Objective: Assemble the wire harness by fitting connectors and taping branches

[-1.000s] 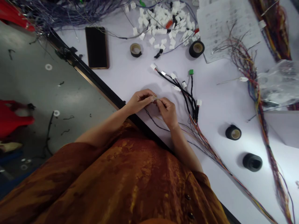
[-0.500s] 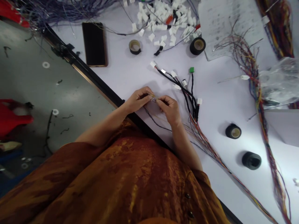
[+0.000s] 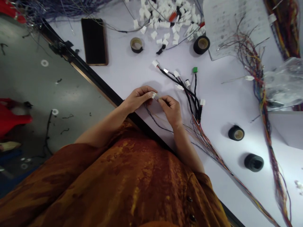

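Note:
My left hand (image 3: 138,99) pinches a small white plastic connector (image 3: 154,95) between its fingertips. My right hand (image 3: 170,110) sits just to the right, its thumb and finger closed on a thin wire (image 3: 161,98) that leads towards the connector. Right beside that hand lies a wire harness (image 3: 189,91), with black sheathed branches ending in white connectors and a green one. Its coloured wires (image 3: 213,154) trail down to the right, under and past my right forearm. A thin dark wire (image 3: 153,119) curves below my hands.
A black phone (image 3: 94,41) lies near the table edge (image 3: 94,82), beyond which is a grey floor (image 3: 47,94). Farther up are white connectors (image 3: 163,19), tape rolls (image 3: 136,45), and a printed sheet (image 3: 234,28). A plastic bag (image 3: 285,83) and wire bundles (image 3: 267,126) lie right.
My hands have drawn slightly apart, and the white connector now shows clearly at my left fingertips. The whole view has shifted slightly, with the table objects sitting a little higher in the picture.

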The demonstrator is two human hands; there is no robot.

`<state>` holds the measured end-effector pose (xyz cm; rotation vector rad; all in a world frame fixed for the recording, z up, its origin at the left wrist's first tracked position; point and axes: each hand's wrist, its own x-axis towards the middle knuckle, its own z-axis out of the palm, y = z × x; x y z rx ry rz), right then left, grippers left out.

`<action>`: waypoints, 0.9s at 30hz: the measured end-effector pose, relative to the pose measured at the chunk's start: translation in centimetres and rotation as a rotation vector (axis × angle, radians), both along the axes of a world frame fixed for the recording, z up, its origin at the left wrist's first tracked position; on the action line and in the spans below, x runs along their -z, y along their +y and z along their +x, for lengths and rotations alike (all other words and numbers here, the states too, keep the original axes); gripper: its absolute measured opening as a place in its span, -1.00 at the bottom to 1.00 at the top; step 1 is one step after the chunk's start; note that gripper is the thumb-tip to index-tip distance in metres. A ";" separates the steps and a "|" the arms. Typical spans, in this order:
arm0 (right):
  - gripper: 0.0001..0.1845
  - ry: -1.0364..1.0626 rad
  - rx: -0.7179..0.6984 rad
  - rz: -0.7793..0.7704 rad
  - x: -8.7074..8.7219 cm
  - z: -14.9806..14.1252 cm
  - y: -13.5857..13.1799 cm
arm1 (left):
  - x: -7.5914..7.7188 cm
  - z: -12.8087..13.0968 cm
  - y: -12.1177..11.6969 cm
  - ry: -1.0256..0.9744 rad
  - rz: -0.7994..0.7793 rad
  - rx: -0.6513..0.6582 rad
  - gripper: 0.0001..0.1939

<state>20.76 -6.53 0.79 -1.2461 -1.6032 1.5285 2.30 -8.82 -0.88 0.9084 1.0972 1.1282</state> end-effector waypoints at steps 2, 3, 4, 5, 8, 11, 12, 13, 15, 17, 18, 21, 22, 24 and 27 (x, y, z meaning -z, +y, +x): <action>-0.80 -0.011 -0.003 0.013 0.1 0.0 0.0 | 0.0 0.0 0.0 0.012 0.000 -0.003 -0.73; -0.80 -0.020 0.000 0.014 0.1 0.0 0.1 | 0.0 0.0 0.0 0.021 0.001 -0.002 -0.73; -0.80 -0.028 0.003 0.011 0.2 0.1 0.1 | 0.0 0.0 0.0 0.031 0.003 0.000 -0.73; -0.80 -0.033 0.007 0.006 0.2 0.1 0.1 | -0.1 0.0 0.0 0.043 0.007 0.003 -0.73; -0.81 -0.028 0.028 -0.011 0.3 0.1 0.0 | -0.3 0.0 -0.1 0.090 0.018 0.009 -0.71; -0.82 -0.036 0.065 -0.005 0.4 -0.1 -0.2 | -0.4 0.1 -0.1 0.129 0.026 0.010 -0.70; -0.82 -0.043 0.081 0.012 0.3 -0.1 -0.3 | -0.5 0.1 -0.1 0.138 0.030 0.012 -0.70; -0.82 -0.051 0.096 0.035 0.3 -0.1 -0.5 | -0.5 0.1 -0.1 0.147 0.034 0.016 -0.70; -0.84 -0.071 0.118 0.107 0.3 -0.2 -0.8 | -0.5 0.1 -0.1 0.166 0.046 0.024 -0.70; -0.85 -0.100 0.128 0.194 0.3 -0.4 -1.1 | -0.4 0.2 -0.1 0.182 0.055 0.026 -0.69; -0.85 -0.117 0.132 0.238 0.4 -0.5 -1.3 | -0.4 0.2 -0.2 0.186 0.055 0.026 -0.68; -0.84 -0.153 0.127 0.357 0.8 -0.8 -1.9 | -0.2 0.4 -0.3 0.191 0.042 0.032 -0.66; -0.83 -0.159 0.118 0.386 1.0 -0.9 -2.0 | -0.2 0.4 -0.3 0.191 0.039 0.038 -0.66; -0.82 -0.162 0.086 0.417 1.3 -0.9 -2.1 | -0.1 0.4 -0.3 0.190 0.040 0.050 -0.65; -0.84 -0.140 0.081 0.403 1.4 -0.7 -2.0 | 0.1 0.3 -0.3 0.182 0.061 0.037 -0.64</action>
